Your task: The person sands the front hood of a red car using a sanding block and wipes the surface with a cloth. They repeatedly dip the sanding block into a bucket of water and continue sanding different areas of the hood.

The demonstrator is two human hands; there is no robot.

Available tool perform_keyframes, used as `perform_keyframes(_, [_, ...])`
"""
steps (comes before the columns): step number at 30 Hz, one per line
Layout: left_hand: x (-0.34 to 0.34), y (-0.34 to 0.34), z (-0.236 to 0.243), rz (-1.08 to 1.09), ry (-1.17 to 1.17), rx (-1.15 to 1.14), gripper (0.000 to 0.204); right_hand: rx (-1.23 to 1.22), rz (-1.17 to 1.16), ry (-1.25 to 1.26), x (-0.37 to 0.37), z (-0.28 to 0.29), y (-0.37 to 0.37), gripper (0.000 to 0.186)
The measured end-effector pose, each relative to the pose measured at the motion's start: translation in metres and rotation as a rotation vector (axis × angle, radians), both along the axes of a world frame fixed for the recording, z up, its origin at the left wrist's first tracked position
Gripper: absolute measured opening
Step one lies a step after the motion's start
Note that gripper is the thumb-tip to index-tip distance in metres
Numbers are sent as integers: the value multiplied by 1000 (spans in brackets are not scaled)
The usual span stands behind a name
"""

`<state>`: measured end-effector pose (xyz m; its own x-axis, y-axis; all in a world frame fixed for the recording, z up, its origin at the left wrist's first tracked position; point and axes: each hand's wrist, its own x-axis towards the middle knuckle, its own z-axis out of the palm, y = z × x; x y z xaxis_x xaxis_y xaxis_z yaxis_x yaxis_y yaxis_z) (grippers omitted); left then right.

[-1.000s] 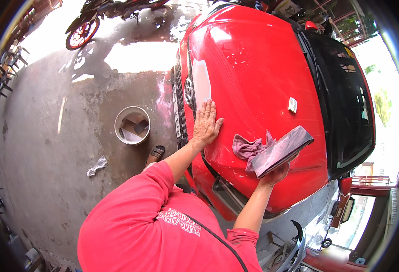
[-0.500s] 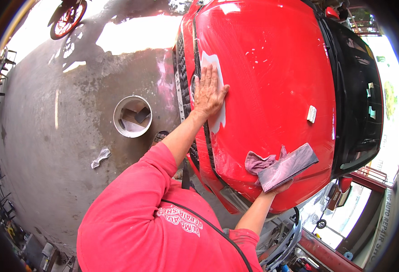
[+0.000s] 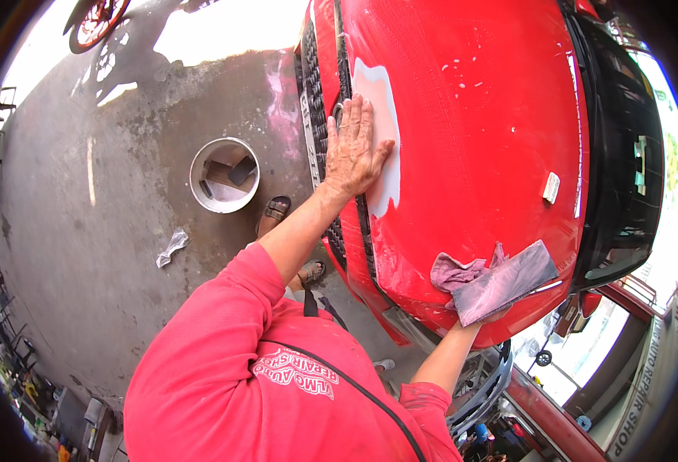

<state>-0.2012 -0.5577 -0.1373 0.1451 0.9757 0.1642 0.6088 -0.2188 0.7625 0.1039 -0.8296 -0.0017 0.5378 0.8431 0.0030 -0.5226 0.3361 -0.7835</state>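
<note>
My left hand [image 3: 353, 158] lies flat, fingers stretched out and thumb apart, at the front edge of a red car hood [image 3: 462, 154]. Its palm and fingers rest partly over a pale whitish patch [image 3: 385, 165] in the red paint, beside the grille. Toward the hood's near side, my right hand [image 3: 491, 316] grips a dark grey sheet of sandpaper [image 3: 500, 283] streaked with pinkish residue. The sheet hides most of those fingers. A crumpled pink rag [image 3: 456, 271] lies on the hood against the sandpaper.
A small whitish block [image 3: 551, 187] sits on the hood near the dark windshield [image 3: 624, 154]. On the concrete floor to the left stands a white bucket [image 3: 226, 202] holding dark flat pieces. A crumpled clear plastic wrapper [image 3: 172, 247] lies nearby. A motorcycle wheel [image 3: 96, 23] shows at far left.
The view has shifted, so the car appears farther right. My left hand has slid toward the hood's front edge, uncovering more of the pale patch. My right hand still grips the sandpaper.
</note>
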Motion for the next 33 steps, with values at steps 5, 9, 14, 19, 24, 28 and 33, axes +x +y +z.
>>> perform_keyframes(5, [-11,-46,-1,-95,18,-16,89,-303,-29,-592,24,-11,0,81])
perform_keyframes(9, [-23,-56,1,-111,8,-13,84,-375,-164,-682,-15,7,35,78])
perform_keyframes(14, [-29,-43,-17,-128,-26,-2,75,-602,-457,-917,-76,30,81,74])
perform_keyframes(19, [-32,21,-15,-8,-85,25,71,-489,-371,-790,-33,14,46,73])
perform_keyframes(24, [-48,65,-34,273,-444,-22,61,-448,-332,-726,-28,7,38,74])
perform_keyframes(28, [-51,53,-37,210,-797,-357,51,-455,-330,-724,-26,6,32,74])
perform_keyframes(33, [-39,50,-23,254,-815,-402,63,-465,-332,-718,-23,5,26,75])
